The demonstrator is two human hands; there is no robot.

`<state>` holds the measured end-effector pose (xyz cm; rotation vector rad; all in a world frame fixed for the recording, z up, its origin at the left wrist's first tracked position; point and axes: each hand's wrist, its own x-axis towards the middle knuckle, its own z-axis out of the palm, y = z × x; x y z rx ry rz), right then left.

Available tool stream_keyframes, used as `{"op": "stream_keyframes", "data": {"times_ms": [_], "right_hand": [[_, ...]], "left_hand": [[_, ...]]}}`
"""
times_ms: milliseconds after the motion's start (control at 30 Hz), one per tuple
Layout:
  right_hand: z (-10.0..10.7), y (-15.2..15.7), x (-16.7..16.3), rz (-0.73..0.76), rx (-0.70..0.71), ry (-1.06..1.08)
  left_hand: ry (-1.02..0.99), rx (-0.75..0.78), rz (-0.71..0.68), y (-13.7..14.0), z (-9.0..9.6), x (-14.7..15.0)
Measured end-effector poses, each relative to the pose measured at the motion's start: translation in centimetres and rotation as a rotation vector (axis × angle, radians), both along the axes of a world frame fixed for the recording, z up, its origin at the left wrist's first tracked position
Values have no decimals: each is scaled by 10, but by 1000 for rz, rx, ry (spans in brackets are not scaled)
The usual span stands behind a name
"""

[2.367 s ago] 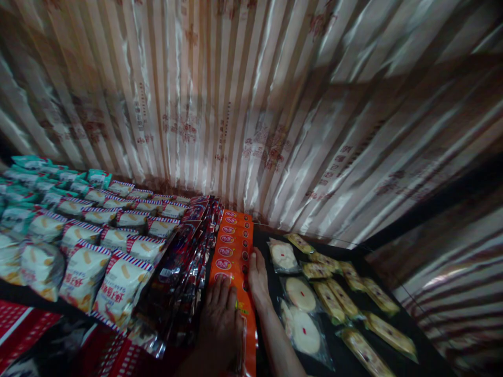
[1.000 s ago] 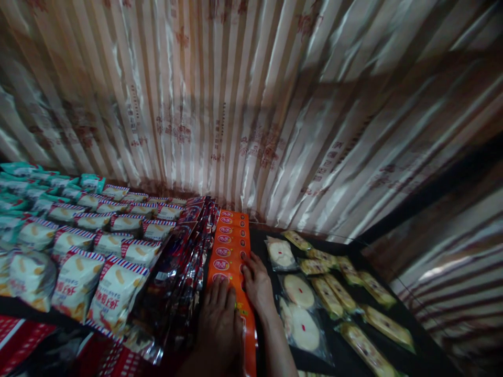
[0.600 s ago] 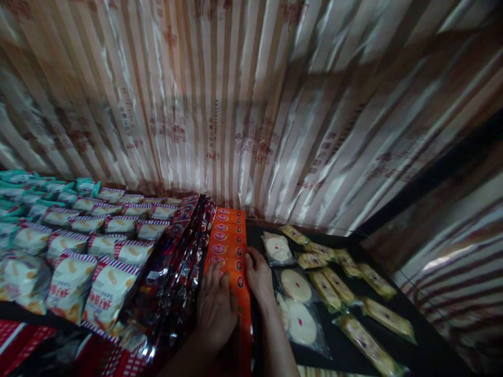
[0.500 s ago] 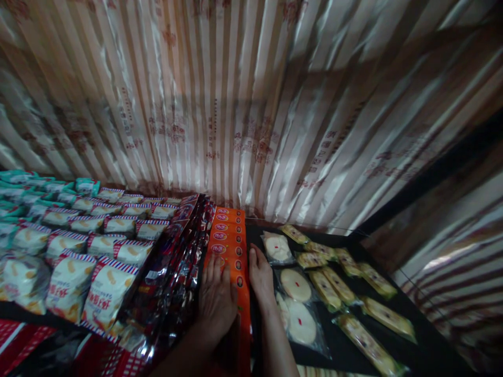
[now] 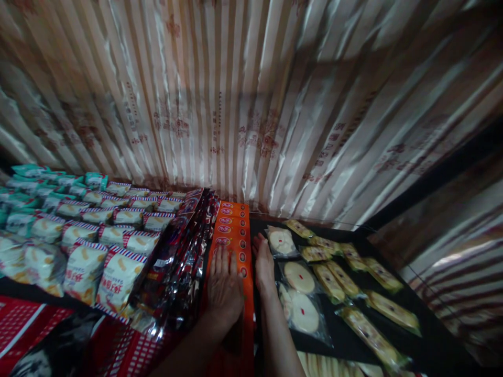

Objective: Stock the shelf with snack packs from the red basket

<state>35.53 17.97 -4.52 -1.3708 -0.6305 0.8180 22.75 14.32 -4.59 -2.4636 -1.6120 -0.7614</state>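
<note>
My left hand [image 5: 225, 288] lies flat on a row of overlapping orange packets [image 5: 242, 217], its fingers stretched away from me. To the right of that row, my right hand [image 5: 264, 264] stands on edge with straight fingers, close along the packets' side; whether it touches them I cannot tell. It grips nothing that I can see. Against the left side of the orange packets lean dark, shiny packets [image 5: 188, 248]. Just past my right hand, clear bags with round white crackers [image 5: 301, 277] rest on the black surface [image 5: 338, 337].
White snack bags with striped tops [image 5: 121, 275] fill rows at the left, with teal bags [image 5: 29, 170] behind. Yellow-wrapped bars [image 5: 393, 311] lie at the right. A striped, shiny curtain [image 5: 231, 104] hangs behind. Red patterned cloth or packaging [image 5: 23, 319] shows at the lower left.
The view has shifted slightly, so the goods sit a little further right in the picture. Both hands keep nearly the same places at the orange packets.
</note>
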Motion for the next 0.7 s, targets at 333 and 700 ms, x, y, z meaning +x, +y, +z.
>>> {"op": "stream_keyframes", "data": {"times_ms": [333,700], "right_hand": [[1,5,-10,-30,15,222],[6,9,-9,-62,-20,187]], "left_hand": [[36,29,-4,-2,-20,-6],[26,36,0,-1,-20,-8]]}}
